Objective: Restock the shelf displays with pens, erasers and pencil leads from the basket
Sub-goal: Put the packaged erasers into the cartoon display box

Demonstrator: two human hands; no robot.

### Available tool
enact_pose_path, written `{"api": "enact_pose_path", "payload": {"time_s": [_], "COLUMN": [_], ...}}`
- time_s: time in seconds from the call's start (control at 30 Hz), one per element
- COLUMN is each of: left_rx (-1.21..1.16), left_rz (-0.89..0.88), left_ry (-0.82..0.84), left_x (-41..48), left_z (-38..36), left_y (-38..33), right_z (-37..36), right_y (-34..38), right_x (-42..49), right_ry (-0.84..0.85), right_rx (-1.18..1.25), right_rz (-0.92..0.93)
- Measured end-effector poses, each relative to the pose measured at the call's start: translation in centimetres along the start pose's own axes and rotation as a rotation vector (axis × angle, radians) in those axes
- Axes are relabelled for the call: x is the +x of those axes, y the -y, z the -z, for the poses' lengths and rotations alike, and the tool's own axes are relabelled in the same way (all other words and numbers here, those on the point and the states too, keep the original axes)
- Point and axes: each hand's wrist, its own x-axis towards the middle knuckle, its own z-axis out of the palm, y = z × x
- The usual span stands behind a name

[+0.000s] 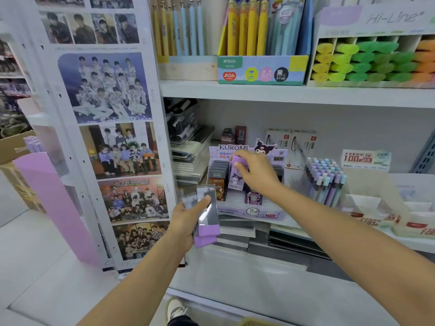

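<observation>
The right hand pinched 1 purple lead pack upright in the Kuromi display on the shelf, its grip closed on the pack's top. The left hand, just below-left of the display, gripped a fanned stack of packs. Pastel pens stood to the right.

This is a stationery shop. White shelves carry retail display boxes: a purple cardboard "KUROMI" display at centre, a white "Hi-Line" box of green, yellow and orange highlighters upper right, and yellow and blue pens in a printed carton. Group photo prints cover the panel at left.
</observation>
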Motion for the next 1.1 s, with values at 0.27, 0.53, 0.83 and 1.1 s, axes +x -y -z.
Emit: {"api": "enact_pose_path", "payload": {"time_s": [0.27,0.53,0.83,1.1], "left_rx": [0.018,0.006,0.014,0.065], "left_rz": [0.001,0.016,0.004,-0.021], "left_ry": [-0.011,-0.014,-0.014,0.027], "left_x": [0.6,1.2,0.9,-0.9], "left_z": [-0.1,0.4,0.2,-1.2], "left_y": [0.1,0.1,-0.2,-0.5], "right_z": [-1.6,-1.1,-2.1,0.2], "right_y": [-0.6,-1.3,-1.6,-0.8], "right_x": [0.5,1.6,1.0,-1.2], "right_ry": [0.076,0.195,0.01,-0.06], "right_rx": [-0.076,-0.119,-0.235,0.033], "right_rz": [-0.07,-0.069,0.039,0.065]}}
